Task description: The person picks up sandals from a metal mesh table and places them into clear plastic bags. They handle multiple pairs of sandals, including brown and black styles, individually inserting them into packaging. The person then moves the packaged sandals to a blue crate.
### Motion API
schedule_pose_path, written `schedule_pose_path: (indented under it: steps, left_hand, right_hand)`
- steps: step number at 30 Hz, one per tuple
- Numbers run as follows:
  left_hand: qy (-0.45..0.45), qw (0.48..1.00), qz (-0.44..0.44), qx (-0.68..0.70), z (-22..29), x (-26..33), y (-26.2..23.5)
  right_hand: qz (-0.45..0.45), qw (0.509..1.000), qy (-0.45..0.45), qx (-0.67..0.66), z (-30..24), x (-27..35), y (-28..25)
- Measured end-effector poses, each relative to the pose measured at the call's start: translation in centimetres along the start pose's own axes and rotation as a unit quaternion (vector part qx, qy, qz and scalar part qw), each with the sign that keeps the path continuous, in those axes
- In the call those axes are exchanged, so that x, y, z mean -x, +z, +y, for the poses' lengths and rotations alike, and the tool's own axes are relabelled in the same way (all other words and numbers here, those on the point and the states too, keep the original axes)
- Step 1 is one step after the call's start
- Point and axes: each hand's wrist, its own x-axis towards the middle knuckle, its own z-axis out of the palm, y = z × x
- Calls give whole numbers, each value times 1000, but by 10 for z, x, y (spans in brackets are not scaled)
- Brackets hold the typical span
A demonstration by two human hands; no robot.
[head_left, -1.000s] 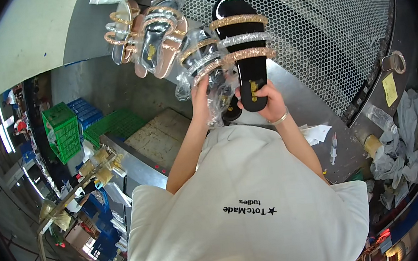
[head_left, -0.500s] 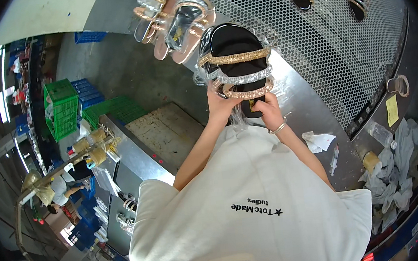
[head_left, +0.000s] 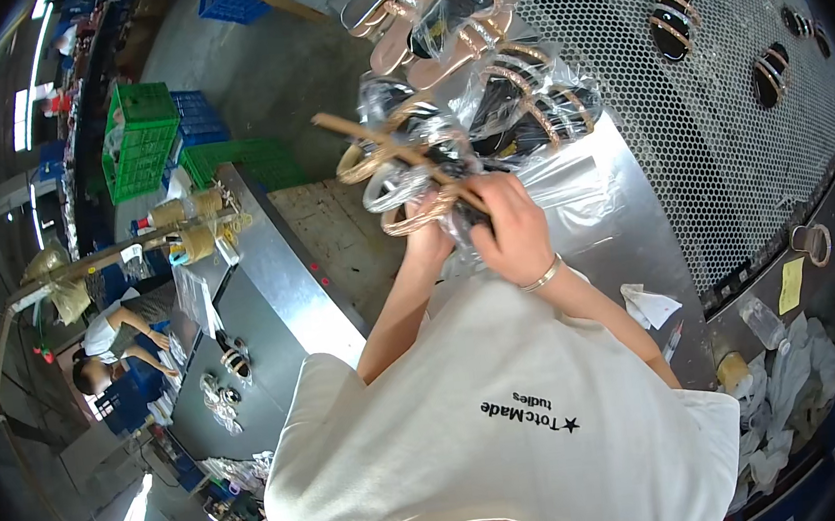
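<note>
A black slide sandal (head_left: pixel 446 192) with gold, silver and rose-gold straps is held between my two hands, tipped on its side so its tan sole edge shows. My left hand (head_left: pixel 428 236) grips it from below near the straps, its fingers partly hidden behind them. Across the heel end, my right hand (head_left: pixel 513 226) is closed on the same sandal. Clear plastic clings around and behind it. Just beyond, plastic-wrapped black sandals (head_left: pixel 534 109) lie on the metal table (head_left: pixel 623 201).
More pink and black sandals (head_left: pixel 454 16) are heaped at the far edge. A perforated mesh surface (head_left: pixel 623 100) on the right carries several sandals. White paper (head_left: pixel 651 305), a syringe (head_left: pixel 673 341) and a bottle (head_left: pixel 763 323) lie at right. A co-worker (head_left: pixel 109 340) is at a left table.
The sandal has turned from insole-up onto its side, straps facing left. My right hand has moved over its heel end. Wrapped sandals now show beyond it, and the view has shifted.
</note>
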Motion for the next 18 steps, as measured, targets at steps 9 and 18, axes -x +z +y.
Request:
schedule_pose_path:
  steps: [9,18]
  left_hand:
    - [218,951,214,-48,138,97,-12]
    - [567,787,105,220,280,151,-99]
  right_hand:
    - [-62,990,-121,-19,-37,6,28]
    - [0,979,127,162,72,104,-46]
